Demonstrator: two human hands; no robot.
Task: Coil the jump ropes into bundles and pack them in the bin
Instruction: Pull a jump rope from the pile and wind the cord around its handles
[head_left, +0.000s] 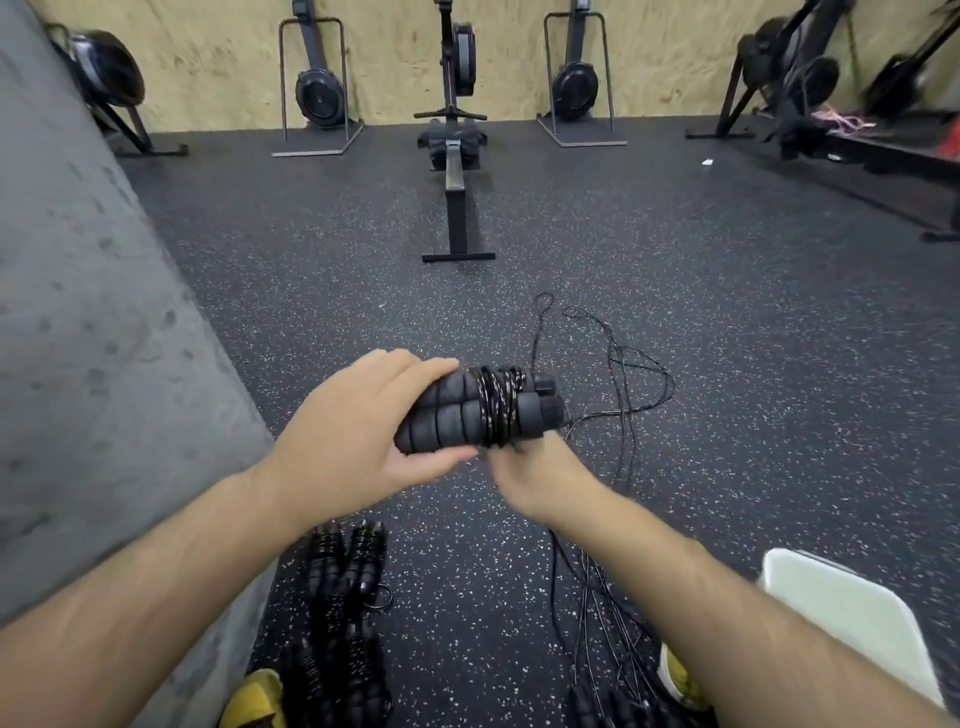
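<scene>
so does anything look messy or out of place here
Yes: thin black cords lie in a loose tangle on the floor beyond the held handles, trailing back toward the right shoe. Wound bundles lie by the left shoe, outside the white bin. Nothing looks damaged.

The left hand (358, 441) is gripping a jump rope's two black foam handles (447, 421), which are lying side by side with speckled cord (498, 410) wound around their middle. The right hand (530, 478), blurred, is meeting that cord from below; its grip cannot be told. Loose cords (623, 374) are trailing across the speckled rubber floor (727, 312). Finished bundles (343, 571) are lying near the feet, and a white bin (852, 608) is sitting at the lower right.
</scene>
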